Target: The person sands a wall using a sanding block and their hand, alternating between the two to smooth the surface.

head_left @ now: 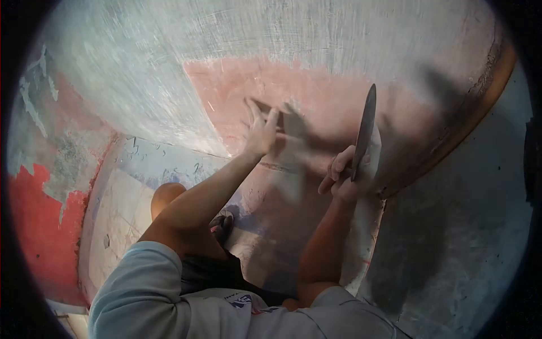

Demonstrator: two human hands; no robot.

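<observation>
Head view, looking down past a pale grey T-shirt [164, 288] to a curved wall [271, 28], streaked whitish over most of its surface. A pink patch [226, 85] is bare of streaks; its upper left corner is sharp, its left edge slants down to the wall's lower edge.

Hands: apart, each holding something. Left hand [262, 135] raised before the left part of the pink patch, near that slanting left edge; thumb and fingers closed on a dark flat piece [289, 121], blurred, exact kind not clear. Contact between piece and wall: cannot tell.

Right hand [343, 174] further right, above the wall's lower edge. Fingers closed about the lower end of a long dark blade [366, 127], seen nearly edge-on, upright with a slight lean, pointed end up. Blade stands in front of the patch; touching the wall or not: cannot tell.

Writing: blue print [243, 300] on the shirt chest, turned sideways and partly folded; small letters beside it look like "TAN", uncertain. Rest illegible.

Surroundings: dark shorts [212, 274]; one foot in a dark sandal [224, 225]; bright red paint [42, 237] at far left; orange-brown strip along the wall's right edge.
</observation>
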